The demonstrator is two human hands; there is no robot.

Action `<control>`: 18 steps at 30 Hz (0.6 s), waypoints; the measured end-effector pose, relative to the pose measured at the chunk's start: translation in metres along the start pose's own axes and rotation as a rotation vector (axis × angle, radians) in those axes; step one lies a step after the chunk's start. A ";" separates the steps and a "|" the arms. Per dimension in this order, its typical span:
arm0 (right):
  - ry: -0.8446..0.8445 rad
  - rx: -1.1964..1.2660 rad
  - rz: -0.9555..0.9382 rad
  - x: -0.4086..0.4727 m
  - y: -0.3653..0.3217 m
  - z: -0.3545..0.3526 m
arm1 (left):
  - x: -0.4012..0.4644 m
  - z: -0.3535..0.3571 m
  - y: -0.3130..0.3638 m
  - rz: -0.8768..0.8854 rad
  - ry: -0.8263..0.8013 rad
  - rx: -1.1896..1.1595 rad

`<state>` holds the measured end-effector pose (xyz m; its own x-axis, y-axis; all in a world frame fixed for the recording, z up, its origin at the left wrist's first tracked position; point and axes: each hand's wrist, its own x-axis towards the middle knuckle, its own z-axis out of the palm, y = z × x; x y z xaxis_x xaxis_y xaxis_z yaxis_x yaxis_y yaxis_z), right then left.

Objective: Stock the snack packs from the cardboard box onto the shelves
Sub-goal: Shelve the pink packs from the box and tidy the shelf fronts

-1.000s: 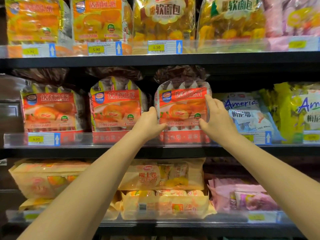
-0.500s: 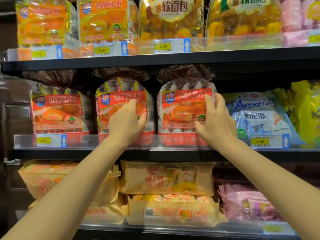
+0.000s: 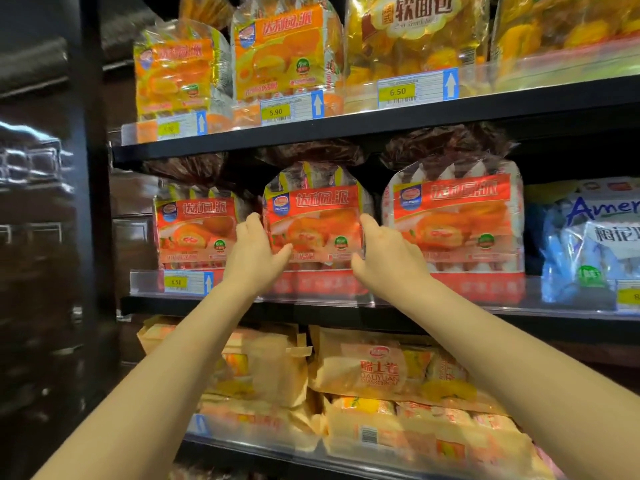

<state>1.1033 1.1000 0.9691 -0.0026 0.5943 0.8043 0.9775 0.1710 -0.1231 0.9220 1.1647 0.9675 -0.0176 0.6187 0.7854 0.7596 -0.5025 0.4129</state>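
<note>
We have the middle red snack pack [image 3: 313,223] upright on the shelf [image 3: 346,308], left hand [image 3: 254,256] and right hand [image 3: 384,259] holding its two sides, equally near

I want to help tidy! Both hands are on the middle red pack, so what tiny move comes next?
Probably a gentle push straight back. The left hand and right hand hold the sides of the middle red pack, which stands upright on the shelf between two matching packs, so it likely only needs lining up.
</note>
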 end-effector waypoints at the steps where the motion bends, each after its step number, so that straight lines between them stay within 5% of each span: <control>1: 0.007 0.004 0.012 0.001 -0.002 0.003 | 0.001 0.000 -0.002 -0.011 -0.031 -0.018; 6: 0.077 0.067 0.062 0.007 -0.007 0.008 | 0.007 0.005 -0.013 -0.011 -0.173 -0.105; 18: 0.131 0.118 0.029 0.007 -0.010 0.007 | 0.008 0.006 -0.011 0.003 -0.155 -0.197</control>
<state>1.0921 1.1084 0.9717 0.0597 0.4941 0.8674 0.9454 0.2508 -0.2080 0.9178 1.1786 0.9666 0.0960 0.6950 0.7126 0.6181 -0.6028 0.5046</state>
